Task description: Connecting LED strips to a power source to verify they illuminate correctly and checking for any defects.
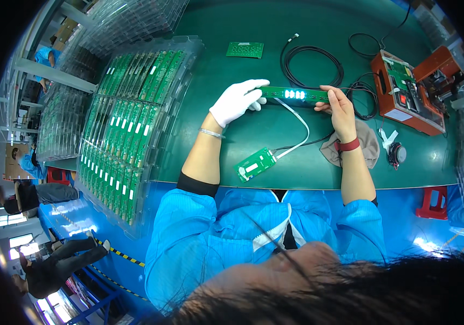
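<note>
A long, narrow green circuit board [273, 92] with several white lights glowing at its middle is held up over the green table. My left hand [237, 101], in a white glove, pinches its left end. Bare but for a red wristband, my right hand [340, 111] grips the right end between thumb and fingers. From the strip a white ribbon cable [306, 130] curves down to a wider green circuit board [255, 164] lying near the table's front edge. A black cable also runs to that lower board. Another green board [245, 50] lies flat farther back.
Clear plastic trays [129, 124] full of green boards stand on the left. Black cable [313, 59] lies coiled behind my hands. At right are an orange test fixture [405, 92], a grey-brown cloth [367, 146] and a small round black speaker [398, 154]. A red stool [433, 203] stands beyond the table edge.
</note>
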Demonstrator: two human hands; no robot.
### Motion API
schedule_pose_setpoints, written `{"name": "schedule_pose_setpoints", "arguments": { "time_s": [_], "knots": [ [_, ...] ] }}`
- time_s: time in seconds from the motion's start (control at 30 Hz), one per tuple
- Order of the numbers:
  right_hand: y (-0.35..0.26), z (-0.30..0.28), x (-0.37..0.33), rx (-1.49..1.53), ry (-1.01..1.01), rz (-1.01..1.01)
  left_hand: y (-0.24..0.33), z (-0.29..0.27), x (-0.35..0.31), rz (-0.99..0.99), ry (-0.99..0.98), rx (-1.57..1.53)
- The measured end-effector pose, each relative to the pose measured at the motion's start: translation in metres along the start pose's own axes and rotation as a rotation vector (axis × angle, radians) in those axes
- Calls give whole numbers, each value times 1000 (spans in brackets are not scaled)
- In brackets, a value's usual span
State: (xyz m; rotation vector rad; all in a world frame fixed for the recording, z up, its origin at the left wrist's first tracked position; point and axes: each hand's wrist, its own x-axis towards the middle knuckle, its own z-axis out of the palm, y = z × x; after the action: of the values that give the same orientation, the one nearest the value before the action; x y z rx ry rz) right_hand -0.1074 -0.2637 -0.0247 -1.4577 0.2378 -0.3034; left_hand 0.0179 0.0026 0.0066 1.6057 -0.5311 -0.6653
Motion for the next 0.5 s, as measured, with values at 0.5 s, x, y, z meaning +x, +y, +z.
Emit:
{"name": "schedule_pose_setpoints", "arguments": {
  "time_s": [0.5],
  "knots": [
    [-4, 2, -5, -188, -107, 26, -5, -5, 1, 1, 47, 13]
  ]
}}
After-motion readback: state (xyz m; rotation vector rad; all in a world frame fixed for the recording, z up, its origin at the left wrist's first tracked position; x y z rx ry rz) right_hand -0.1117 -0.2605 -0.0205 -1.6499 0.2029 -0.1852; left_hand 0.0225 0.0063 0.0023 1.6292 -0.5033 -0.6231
